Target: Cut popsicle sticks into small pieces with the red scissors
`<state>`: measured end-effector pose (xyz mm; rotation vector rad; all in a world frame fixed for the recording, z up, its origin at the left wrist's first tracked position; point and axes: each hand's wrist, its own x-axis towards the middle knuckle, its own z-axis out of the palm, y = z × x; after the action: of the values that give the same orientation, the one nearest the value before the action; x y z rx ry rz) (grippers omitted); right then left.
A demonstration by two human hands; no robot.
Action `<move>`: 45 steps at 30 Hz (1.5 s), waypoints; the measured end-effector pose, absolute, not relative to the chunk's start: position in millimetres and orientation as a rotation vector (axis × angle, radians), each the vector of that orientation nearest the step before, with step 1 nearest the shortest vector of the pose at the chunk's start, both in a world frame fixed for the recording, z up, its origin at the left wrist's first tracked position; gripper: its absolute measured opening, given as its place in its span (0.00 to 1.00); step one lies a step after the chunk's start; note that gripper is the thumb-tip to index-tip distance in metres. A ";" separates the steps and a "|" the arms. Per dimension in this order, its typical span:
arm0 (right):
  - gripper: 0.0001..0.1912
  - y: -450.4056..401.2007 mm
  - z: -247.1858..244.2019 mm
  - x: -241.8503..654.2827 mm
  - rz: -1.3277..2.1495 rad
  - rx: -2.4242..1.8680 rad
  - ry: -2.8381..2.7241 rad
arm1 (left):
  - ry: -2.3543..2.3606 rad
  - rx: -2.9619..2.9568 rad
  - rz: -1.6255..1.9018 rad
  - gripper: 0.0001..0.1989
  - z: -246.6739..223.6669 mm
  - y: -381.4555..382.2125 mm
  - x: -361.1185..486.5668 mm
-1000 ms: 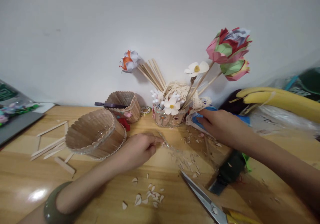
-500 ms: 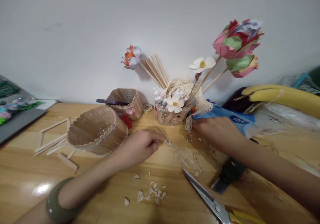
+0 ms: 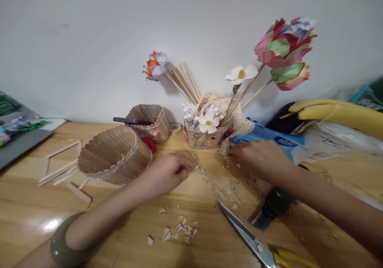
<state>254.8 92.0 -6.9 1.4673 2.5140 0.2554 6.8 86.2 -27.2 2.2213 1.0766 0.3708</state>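
My left hand rests low over the table with its fingers curled together. Its fingertips are at a thin, glittery silver strip. My right hand is closed beside the hanging end of a cream lace trim, in front of a blue tissue pack; its fingertips are mostly hidden, so what they pinch is unclear. Behind, between both hands, stands a small craft-stick basket holding lace, white-tipped sticks and flowers. Left of my left hand, a larger craft-stick basket has glittery trim round its rim.
Open scissors lie in front, beside a dark tool under my right forearm. Small wood chips and clippings are scattered mid-table. Craft sticks lie left. A third basket stands behind; bananas lie at right.
The view has shifted slightly. Both hands stay in nearly the same places, the left one still at the glittery strip, the right beside the lace end.
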 end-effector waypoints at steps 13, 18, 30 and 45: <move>0.11 96.0 -2.6 253.2 0.285 1.100 2.639 | 1.103 2.218 0.421 0.14 -20.0 85.3 5.4; 0.04 76.7 8.6 257.9 0.187 1.508 2.746 | 1.120 2.243 0.433 0.15 -13.4 84.8 4.6; 0.11 -25.0 -30.3 162.6 -0.936 1.529 2.675 | 1.087 2.328 0.423 0.16 -10.0 84.3 1.4; 0.11 -27.4 -20.1 209.0 -0.674 1.711 2.711 | 1.133 2.273 0.456 0.16 -7.4 87.4 -2.6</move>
<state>209.0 -27.4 -20.1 1.7115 2.7113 -0.6743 -2.6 87.4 -7.4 2.2730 1.1329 0.4559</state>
